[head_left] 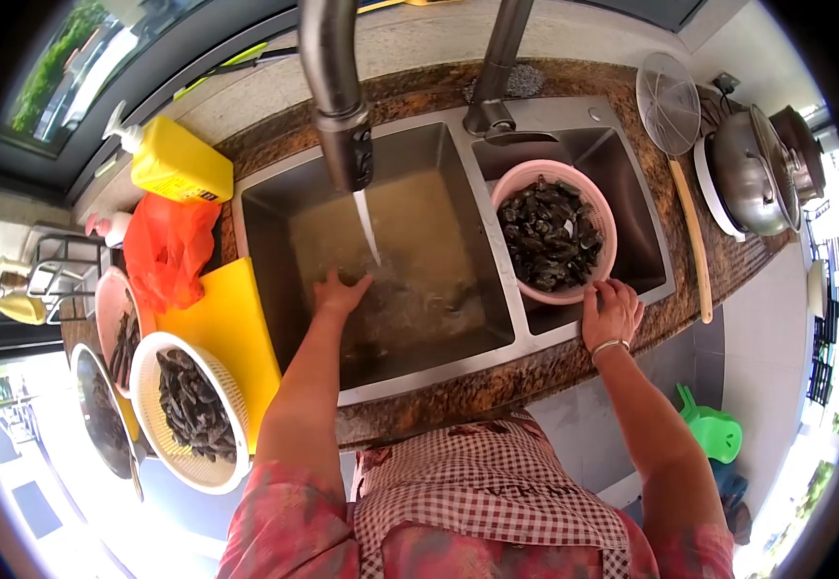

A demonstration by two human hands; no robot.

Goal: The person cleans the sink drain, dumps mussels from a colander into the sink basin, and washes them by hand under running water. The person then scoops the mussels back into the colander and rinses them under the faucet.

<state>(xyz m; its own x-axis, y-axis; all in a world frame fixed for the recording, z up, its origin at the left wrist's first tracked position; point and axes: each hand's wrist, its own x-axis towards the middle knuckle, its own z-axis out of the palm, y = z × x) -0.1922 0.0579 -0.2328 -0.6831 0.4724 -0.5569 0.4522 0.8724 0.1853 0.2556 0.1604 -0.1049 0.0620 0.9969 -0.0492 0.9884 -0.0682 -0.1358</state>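
Observation:
My left hand (342, 293) reaches into the left sink basin (275, 280), thumb and fingers spread, with its fingertips at the murky brown water (419, 232). Nothing shows in it, though the parts under water are hard to make out. A stream from the faucet (347, 145) runs into the water just beyond. A pink basket (601, 207) full of dark mussels (550, 236) stands in the right basin (632, 183). My right hand (614, 314) lies at the front edge of that basin, fingers apart, close to or touching the basket's rim; it holds nothing visible.
At left on the counter are a yellow bottle (183, 164), a red plastic bag (168, 251), a yellow board (236, 328) and a cream basket (231, 376) of dark mussels. On the right lie a wooden-handled strainer (670, 101) and a metal pot (752, 179).

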